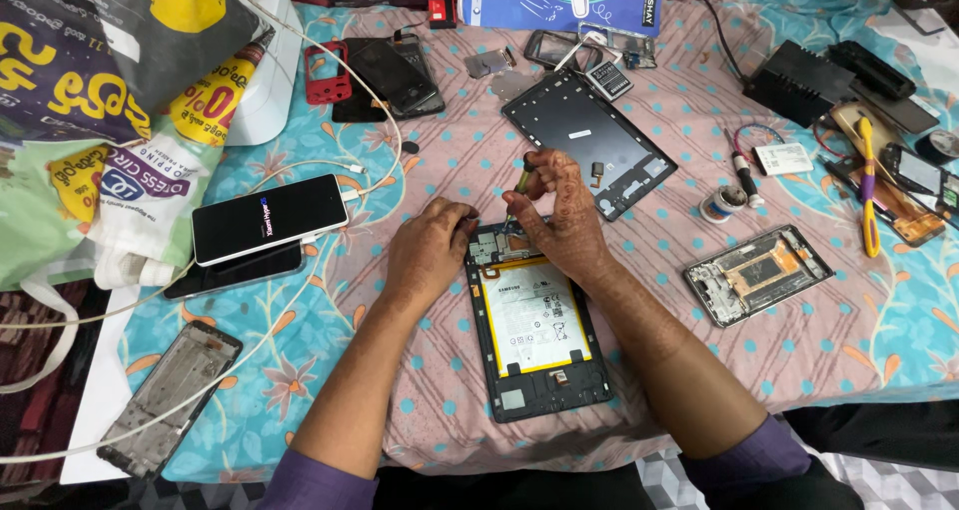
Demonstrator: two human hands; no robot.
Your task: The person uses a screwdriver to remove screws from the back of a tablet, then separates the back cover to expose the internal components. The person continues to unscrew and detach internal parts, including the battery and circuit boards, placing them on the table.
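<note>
An opened tablet (539,370) lies in front of me on a patterned cloth, its large white battery (532,315) with a yellow edge exposed. My right hand (559,210) grips a small screwdriver (521,182) upright, tip down on the tablet's top edge near the circuit board. My left hand (432,245) rests on the tablet's top left corner, fingers pressing on the frame. Both wrists show purple sleeves.
The tablet's black back cover (589,140) lies just beyond. A phone (268,218) with a lit screen sits on a cable to the left. Phone frames (757,272) (170,395), a solder spool (721,203), a yellow-handled tool (867,185), black phones (395,75) and plastic bags (110,90) surround the spot.
</note>
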